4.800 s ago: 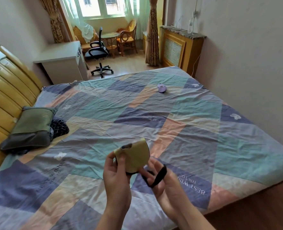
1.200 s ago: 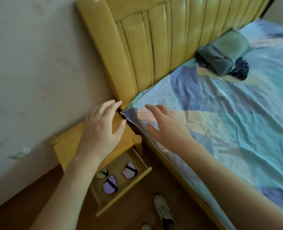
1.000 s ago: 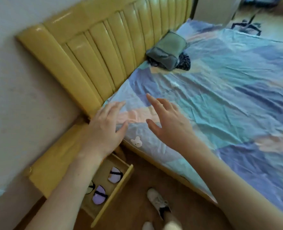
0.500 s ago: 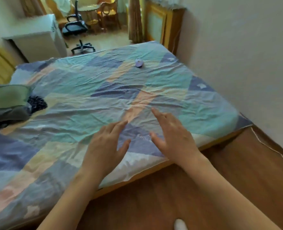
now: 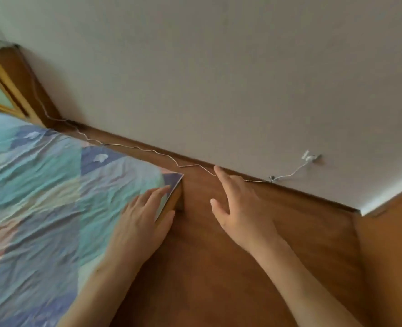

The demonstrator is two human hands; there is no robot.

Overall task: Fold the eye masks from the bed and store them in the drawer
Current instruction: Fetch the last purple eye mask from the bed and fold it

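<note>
no eye mask and no drawer in view; impossible to tell from here where either one is. only the foot corner of the bed (image 5: 53,197) showing, covered by a wrinkled patchwork sheet (image 5: 41,180) in teal, blue and peach.

left hand (image 5: 143,223) over that bed corner, palm down, fingers loosely spread and empty; fingertips reaching the very edge of the corner, hard to say whether touching the sheet or just above it. right hand (image 5: 240,208) just off the bed corner, out over the wooden floor (image 5: 207,267), palm down, fingers wide and empty, index stretched toward the wall (image 5: 218,67).

beyond the bed corner, a thin white cable (image 5: 148,151) running along the foot of the wall, up to a small white plug or clip (image 5: 309,158) fixed on the wall. further back along the bed's side, a wooden cabinet (image 5: 11,86) against the wall.
</note>
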